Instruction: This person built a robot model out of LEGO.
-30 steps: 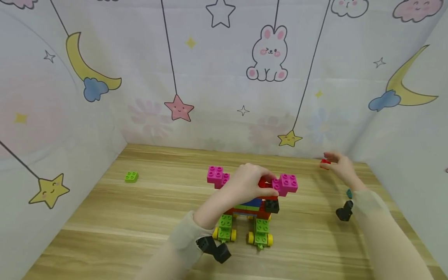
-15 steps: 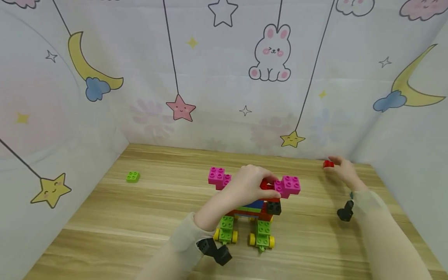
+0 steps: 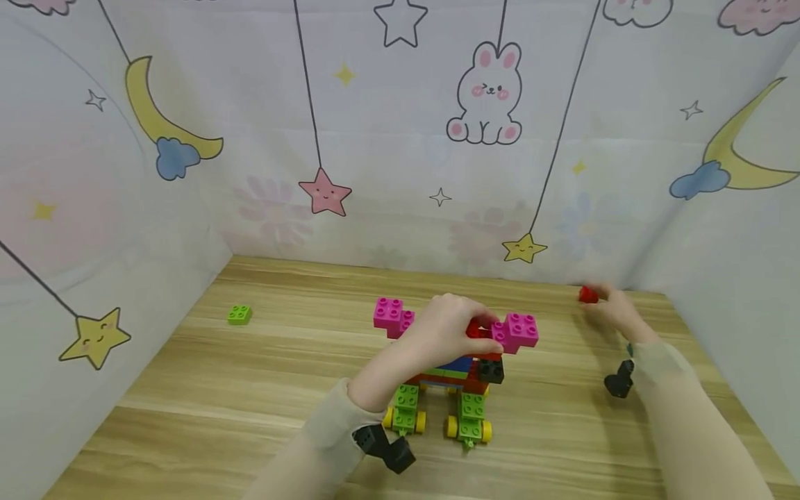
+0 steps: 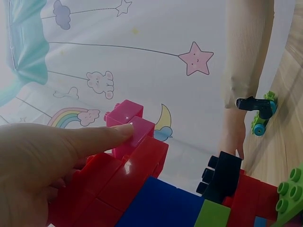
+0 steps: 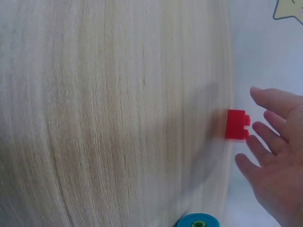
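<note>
My left hand (image 3: pixel 446 326) grips the top of a toy-brick build, fingers over its red bricks (image 4: pixel 128 175). In the left wrist view the left thumb lies on a pink brick (image 4: pixel 137 130). Pink bricks (image 3: pixel 521 330) stick out at both ends. Below are blue, green and black bricks, then green bases (image 3: pixel 470 415) with yellow wheels. At the table's back right my right hand (image 3: pixel 615 311) reaches to a loose red brick (image 3: pixel 587 295). The right wrist view shows that hand's fingers spread beside the red brick (image 5: pixel 235 125), which stands on the table.
A loose lime-green brick (image 3: pixel 239 315) lies at the back left of the wooden table (image 3: pixel 250 389). A teal round piece (image 5: pixel 198 221) lies near the right forearm, mostly hidden by the sleeve in the head view. A printed cloth (image 3: pixel 387 139) walls the table's back and sides.
My right hand has lowered around the red brick, its fingers dropping nearer to it. The left hand keeps its grip on the build. The head view has shifted slightly.
</note>
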A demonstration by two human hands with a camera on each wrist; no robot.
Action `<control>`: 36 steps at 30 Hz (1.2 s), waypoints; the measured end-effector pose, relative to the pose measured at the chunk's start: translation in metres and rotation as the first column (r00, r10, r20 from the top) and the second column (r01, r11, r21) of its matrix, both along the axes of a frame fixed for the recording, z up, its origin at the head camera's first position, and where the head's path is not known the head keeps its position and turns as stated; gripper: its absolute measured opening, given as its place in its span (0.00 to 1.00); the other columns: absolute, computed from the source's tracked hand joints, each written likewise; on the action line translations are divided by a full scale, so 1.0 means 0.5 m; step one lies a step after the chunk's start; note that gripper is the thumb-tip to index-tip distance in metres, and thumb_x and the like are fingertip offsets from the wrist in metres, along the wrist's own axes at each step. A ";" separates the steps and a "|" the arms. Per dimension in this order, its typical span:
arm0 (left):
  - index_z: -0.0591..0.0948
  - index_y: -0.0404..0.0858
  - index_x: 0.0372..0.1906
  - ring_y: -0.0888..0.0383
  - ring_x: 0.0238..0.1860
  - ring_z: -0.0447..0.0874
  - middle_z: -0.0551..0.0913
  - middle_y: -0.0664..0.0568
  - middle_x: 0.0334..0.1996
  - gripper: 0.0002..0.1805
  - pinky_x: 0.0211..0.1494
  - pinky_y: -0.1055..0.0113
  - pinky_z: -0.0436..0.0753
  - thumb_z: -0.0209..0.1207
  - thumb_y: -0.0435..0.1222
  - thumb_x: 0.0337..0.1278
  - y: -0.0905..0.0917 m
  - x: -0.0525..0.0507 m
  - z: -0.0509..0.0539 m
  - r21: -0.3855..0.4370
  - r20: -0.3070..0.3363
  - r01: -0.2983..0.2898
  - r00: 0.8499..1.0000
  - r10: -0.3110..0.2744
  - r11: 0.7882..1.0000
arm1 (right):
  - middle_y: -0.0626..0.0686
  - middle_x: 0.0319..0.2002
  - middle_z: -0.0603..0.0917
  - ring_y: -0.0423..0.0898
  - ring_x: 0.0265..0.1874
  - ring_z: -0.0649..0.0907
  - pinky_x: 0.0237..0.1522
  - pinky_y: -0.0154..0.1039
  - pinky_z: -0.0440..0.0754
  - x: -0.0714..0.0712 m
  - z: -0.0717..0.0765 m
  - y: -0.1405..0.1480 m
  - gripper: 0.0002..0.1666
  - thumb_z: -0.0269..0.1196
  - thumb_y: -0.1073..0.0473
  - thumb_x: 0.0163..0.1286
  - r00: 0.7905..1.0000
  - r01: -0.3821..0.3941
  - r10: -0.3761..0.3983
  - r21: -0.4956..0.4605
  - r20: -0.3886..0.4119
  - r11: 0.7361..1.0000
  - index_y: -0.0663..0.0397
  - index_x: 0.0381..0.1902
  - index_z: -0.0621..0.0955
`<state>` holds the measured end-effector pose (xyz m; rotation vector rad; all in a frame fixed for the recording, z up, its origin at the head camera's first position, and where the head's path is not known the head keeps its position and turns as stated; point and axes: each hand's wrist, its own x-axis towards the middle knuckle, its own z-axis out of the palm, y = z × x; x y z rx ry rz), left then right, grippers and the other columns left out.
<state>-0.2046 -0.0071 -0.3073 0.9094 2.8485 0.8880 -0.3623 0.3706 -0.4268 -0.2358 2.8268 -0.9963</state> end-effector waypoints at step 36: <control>0.85 0.43 0.53 0.63 0.42 0.85 0.89 0.56 0.43 0.21 0.41 0.78 0.80 0.67 0.48 0.56 0.001 -0.002 -0.001 -0.005 -0.004 0.007 1.000 -0.007 1.000 | 0.80 0.62 0.67 0.73 0.60 0.69 0.59 0.62 0.71 0.014 -0.003 -0.004 0.35 0.58 0.61 0.69 1.000 0.021 -0.022 0.020 0.011 1.000 0.79 0.66 0.63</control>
